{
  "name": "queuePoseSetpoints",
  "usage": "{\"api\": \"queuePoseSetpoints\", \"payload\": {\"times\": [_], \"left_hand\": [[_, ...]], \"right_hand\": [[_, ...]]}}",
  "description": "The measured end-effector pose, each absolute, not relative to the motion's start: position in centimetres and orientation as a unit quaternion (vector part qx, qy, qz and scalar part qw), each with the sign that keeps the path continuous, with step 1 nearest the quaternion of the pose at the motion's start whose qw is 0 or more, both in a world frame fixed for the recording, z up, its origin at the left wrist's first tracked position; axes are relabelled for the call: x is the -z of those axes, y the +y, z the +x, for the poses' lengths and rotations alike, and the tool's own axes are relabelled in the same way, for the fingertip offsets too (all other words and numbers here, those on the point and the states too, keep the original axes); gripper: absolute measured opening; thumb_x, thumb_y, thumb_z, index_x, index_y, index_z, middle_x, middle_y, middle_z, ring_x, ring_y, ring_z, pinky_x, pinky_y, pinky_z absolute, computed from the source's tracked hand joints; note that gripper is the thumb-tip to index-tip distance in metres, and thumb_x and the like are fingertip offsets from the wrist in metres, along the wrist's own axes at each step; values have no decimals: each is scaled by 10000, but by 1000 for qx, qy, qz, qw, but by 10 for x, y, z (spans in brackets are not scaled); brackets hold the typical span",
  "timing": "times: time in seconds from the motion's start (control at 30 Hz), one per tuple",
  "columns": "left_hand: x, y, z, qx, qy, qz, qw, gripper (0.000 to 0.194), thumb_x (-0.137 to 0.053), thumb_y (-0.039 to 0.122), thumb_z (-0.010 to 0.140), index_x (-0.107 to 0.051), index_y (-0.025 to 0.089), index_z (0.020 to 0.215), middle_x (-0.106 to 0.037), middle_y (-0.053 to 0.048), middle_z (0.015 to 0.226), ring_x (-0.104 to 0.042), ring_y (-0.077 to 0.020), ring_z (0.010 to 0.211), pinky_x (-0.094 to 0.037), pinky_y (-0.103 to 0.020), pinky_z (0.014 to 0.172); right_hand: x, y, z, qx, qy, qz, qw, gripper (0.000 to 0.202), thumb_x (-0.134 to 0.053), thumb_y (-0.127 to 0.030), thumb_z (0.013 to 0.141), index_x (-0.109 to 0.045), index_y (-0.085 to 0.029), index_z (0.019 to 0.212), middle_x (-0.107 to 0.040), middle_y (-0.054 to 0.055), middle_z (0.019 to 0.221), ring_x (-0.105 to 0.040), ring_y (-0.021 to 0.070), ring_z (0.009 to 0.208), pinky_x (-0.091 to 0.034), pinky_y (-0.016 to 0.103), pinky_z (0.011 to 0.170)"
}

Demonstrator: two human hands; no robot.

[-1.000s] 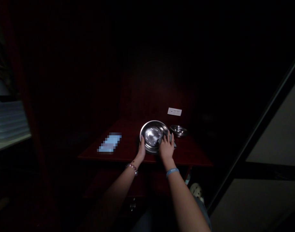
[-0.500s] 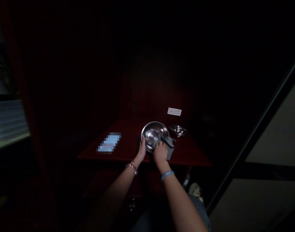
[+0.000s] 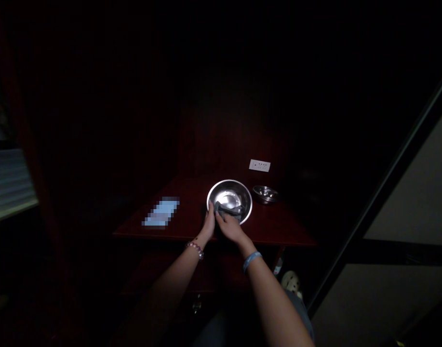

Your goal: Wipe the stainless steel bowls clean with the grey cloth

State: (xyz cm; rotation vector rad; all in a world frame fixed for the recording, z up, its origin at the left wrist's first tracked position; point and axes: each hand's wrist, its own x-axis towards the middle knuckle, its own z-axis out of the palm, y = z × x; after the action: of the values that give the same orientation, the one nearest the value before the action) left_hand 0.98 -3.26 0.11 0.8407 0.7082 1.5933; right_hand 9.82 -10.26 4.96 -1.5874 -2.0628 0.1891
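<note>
A shiny metal bowl (image 3: 247,193) is tilted toward me above the dark red desk. My left hand (image 3: 208,222) grips its near left rim, thumb on the inside. A grey cloth (image 3: 232,210) lies bunched against the bowl's near inner wall. My right hand (image 3: 229,226) is closed on that cloth, right beside the left hand; some of its fingers are hidden inside the bowl. Behind and to the right, more metal bowls (image 3: 265,194) sit on the desk, seemingly stacked.
The desk (image 3: 192,231) has a pixelated, lit rectangle (image 3: 161,212) on its left. A white socket panel (image 3: 260,165) is on the back wall. Below are a drawer knob (image 3: 196,304) and a pale shoe with holes (image 3: 291,282). Stacked clear items (image 3: 9,176) stand far left.
My right hand has moved the cloth leftward, from the bowl's right side to the near left inside. The bowl's opening has turned further upward.
</note>
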Motion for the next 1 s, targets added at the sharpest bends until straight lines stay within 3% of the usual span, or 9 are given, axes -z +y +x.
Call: {"api": "queuePoseSetpoints", "payload": {"times": [0.13, 0.3, 0.4, 0.57, 0.8, 1.0], "left_hand": [[-4, -33, 11, -658, 292, 358, 595, 604, -434, 622, 960, -700, 130, 1190, -726, -162, 1235, -602, -263, 1295, -387, -420, 1177], [-2, -27, 14, -662, 264, 380, 590, 511, -478, 563, 964, -711, 162, 1179, -707, -122, 1299, -575, -239, 1332, -360, -381, 1196], [-1, -25, 14, -652, 268, 384, 596, 489, -490, 551, 964, -717, 169, 1169, -698, -112, 1318, -568, -238, 1341, -364, -366, 1192], [1, -24, 15, -616, 287, 370, 634, 498, -484, 537, 971, -710, 140, 1172, -721, -157, 1259, -644, -265, 1245, -445, -400, 1132], [5, -21, 14, -632, 334, 408, 568, 574, -559, 614, 909, -690, 150, 1220, -737, -159, 1221, -652, -292, 1224, -478, -424, 1094], [9, -18, 12, -674, 326, 388, 538, 596, -526, 615, 928, -646, 153, 1286, -649, -159, 1376, -605, -279, 1288, -436, -444, 1138]], "right_hand": [[-48, -97, 105, -81, -790, -534, 290, 548, -246, -453, 1067, -616, -185, 1370, -679, 96, 1336, -621, 175, 1263, -474, 299, 1048], [-44, -90, 113, -33, -804, -505, 314, 555, -286, -404, 1057, -424, -155, 1533, -462, 101, 1558, -398, 163, 1468, -330, 334, 1200], [-45, -88, 118, -1, -806, -522, 281, 554, -312, -378, 1049, -374, -176, 1560, -372, 87, 1614, -330, 213, 1503, -302, 395, 1212], [-54, -95, 127, 79, -770, -598, 209, 572, -360, -359, 1032, -303, -249, 1589, -271, 26, 1660, -334, 260, 1483, -300, 467, 1190], [-60, -102, 136, 128, -686, -688, 199, 573, -332, -340, 1030, -305, -230, 1592, -395, 76, 1606, -368, 270, 1458, -236, 455, 1185], [-63, -107, 134, 134, -658, -714, 198, 494, -334, -300, 1023, -567, -136, 1426, -615, 148, 1414, -494, 290, 1356, -211, 457, 1188]]}}
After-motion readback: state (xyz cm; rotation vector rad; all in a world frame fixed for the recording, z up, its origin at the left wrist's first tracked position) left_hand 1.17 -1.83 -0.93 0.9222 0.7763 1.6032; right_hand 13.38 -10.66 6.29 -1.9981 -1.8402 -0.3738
